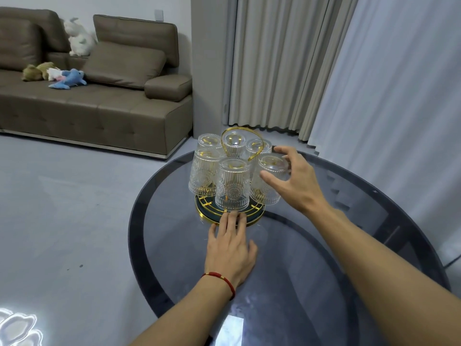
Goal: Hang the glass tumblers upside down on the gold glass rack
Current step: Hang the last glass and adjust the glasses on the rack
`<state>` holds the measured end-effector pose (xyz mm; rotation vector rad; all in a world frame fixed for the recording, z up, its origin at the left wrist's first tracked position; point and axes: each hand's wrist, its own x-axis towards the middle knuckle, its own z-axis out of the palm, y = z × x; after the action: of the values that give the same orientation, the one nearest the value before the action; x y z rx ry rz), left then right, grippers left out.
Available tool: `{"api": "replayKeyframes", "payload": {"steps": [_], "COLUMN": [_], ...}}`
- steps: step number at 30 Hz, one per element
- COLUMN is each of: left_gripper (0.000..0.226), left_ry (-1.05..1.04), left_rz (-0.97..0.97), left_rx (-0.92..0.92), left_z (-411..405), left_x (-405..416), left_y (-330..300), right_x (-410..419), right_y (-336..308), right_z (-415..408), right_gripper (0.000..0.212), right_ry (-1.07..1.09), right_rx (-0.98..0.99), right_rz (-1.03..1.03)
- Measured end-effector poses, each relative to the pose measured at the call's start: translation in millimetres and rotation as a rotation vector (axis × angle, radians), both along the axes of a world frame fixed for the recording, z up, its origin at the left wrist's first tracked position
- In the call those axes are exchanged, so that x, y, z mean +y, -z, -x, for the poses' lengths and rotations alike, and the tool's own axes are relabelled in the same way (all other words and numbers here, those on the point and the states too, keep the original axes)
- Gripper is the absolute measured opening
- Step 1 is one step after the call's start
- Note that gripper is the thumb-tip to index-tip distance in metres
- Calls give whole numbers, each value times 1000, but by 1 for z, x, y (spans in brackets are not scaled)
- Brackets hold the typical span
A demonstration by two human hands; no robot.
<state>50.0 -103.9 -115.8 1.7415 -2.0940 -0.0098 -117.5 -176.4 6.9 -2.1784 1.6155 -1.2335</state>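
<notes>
Glass tumblers, six of them, hang upside down on the gold rack (249, 222), which stands on the round dark glass counter (324, 258). The rack's gold loop handle (225, 136) rises between the rear tumblers, and its round base with a gold rim sits on the counter's far part.

Right hand (296, 181) reaches in from the right, its thumb and fingers curled around the rightmost tumbler (268, 182), clamped on the upper part of that tilted, inverted glass. The front tumbler (232, 186) hangs just left of it, and another tumbler (204, 174) hangs at the left side.

Left hand (230, 250) lies flat on the counter with fingers together and stretched forward, fingertips (233, 216) touching the near rim of the rack's base; it grips nothing. A red cord bracelet (220, 278) circles that wrist.

Behind the counter are a brown sofa (99, 108) with soft toys (67, 78) on it, and pale curtains (287, 58).
</notes>
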Motion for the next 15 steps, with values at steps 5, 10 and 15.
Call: {"api": "replayKeyframes", "payload": {"steps": [5,10,15], "left_gripper": [64,63,62], "left_ry": [-1,-3,-3], "left_rz": [-8,-1,-4], "left_rx": [0,6,12], "left_z": [-1,-1,-1], "left_x": [0,1,1], "left_y": [0,-1,-2], "right_x": [-4,0,9], "right_y": [-2,-5,-17], "right_z": [3,12,18], "right_gripper": [51,55,54], "right_ry": [-7,-6,-51], "right_rx": [132,216,281], "right_rz": [-11,-7,40]}}
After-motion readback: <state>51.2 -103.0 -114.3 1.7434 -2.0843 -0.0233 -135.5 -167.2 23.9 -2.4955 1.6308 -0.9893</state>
